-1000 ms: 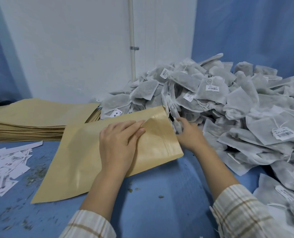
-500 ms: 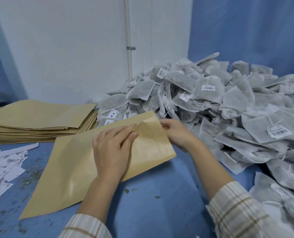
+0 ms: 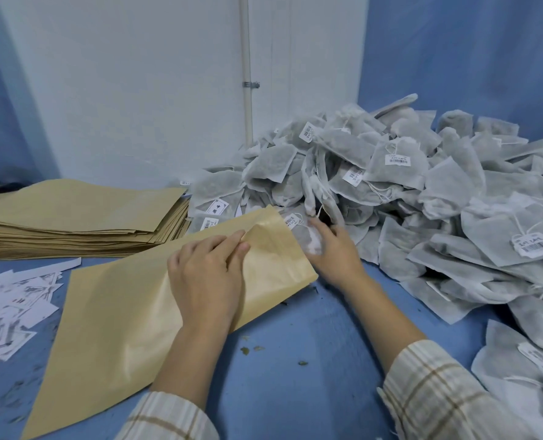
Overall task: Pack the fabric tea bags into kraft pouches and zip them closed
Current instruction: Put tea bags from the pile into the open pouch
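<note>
A flat kraft pouch lies slantwise on the blue table, its mouth pointing toward the heap of fabric tea bags. My left hand rests on the pouch and pinches the upper lip of the mouth, lifting it. Just beyond the mouth, my right hand grips a white fabric tea bag, which is blurred and touches the pouch's opening. How far the bag is inside is unclear.
A stack of empty kraft pouches lies at the left by the wall. Loose white paper labels are scattered at the left edge. More tea bags spread along the right. Tea crumbs dot the blue table.
My right hand has come from the heap to the pouch's mouth with a tea bag. My left hand keeps hold of the pouch's lip.
</note>
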Available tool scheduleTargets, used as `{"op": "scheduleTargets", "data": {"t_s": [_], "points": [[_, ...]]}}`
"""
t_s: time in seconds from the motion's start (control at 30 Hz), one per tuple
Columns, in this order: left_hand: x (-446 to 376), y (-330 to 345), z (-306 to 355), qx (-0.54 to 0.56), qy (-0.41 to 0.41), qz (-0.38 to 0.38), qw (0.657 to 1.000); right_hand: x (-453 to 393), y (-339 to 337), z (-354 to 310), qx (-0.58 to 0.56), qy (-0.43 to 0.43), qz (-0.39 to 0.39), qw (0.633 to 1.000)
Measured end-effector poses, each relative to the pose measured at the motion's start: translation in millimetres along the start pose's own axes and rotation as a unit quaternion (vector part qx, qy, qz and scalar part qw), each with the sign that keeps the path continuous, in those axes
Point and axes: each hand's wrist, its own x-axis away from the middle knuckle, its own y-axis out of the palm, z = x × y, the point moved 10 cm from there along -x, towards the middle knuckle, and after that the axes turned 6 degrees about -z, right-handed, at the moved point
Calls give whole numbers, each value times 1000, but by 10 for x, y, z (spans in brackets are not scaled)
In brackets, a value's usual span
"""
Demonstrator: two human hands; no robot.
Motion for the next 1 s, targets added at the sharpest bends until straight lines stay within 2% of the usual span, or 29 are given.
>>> {"op": "scheduleTargets", "data": {"t_s": [0.07,0.13,0.17,0.23,0.33,0.4,0.43,0.5,0.57,0.6,0.63,0.67,0.7,0.77,0.8,1.0], "points": [[-4,7,-3,-2,-1,-2,1000,-1,48,47,29,-18,24,999],[-7,12,-20,-5,-3,-5,1000,11,-143,70,9,-24,109,994],[-10,9,-37,-6,-8,-5,1000,46,-264,91,-41,-23,150,988],[-15,5,-70,-4,-16,-4,1000,133,-439,208,-213,0,203,956],[-25,10,-90,5,-20,-8,1000,150,-486,305,-445,21,180,877],[-29,5,-96,14,-21,-9,1000,107,-498,234,-500,8,113,859],[-29,2,-99,20,-21,-9,1000,94,-508,196,-496,0,86,864],[-30,2,-107,28,-22,-11,999,73,-550,172,-394,-8,67,917],[-35,4,-112,28,-22,-14,999,51,-643,117,-200,-35,93,975],[-37,4,-111,27,-22,-15,999,65,-711,71,-130,-48,119,983],[-38,1,-109,28,-22,-14,999,94,-788,33,-112,-55,149,981],[-36,-3,-106,30,-23,-12,999,124,-862,14,-135,-58,168,975],[-35,-9,-106,32,-24,-9,999,134,-904,17,-205,-66,168,962],[-38,-32,-111,40,-27,-2,999,126,-847,-15,-368,-78,115,919],[-41,-40,-113,41,-28,-1,999,116,-809,-44,-413,-80,92,903],[-61,-91,-14,134,15,-5,991,121,-417,-309,-439,-80,-22,894]]}}
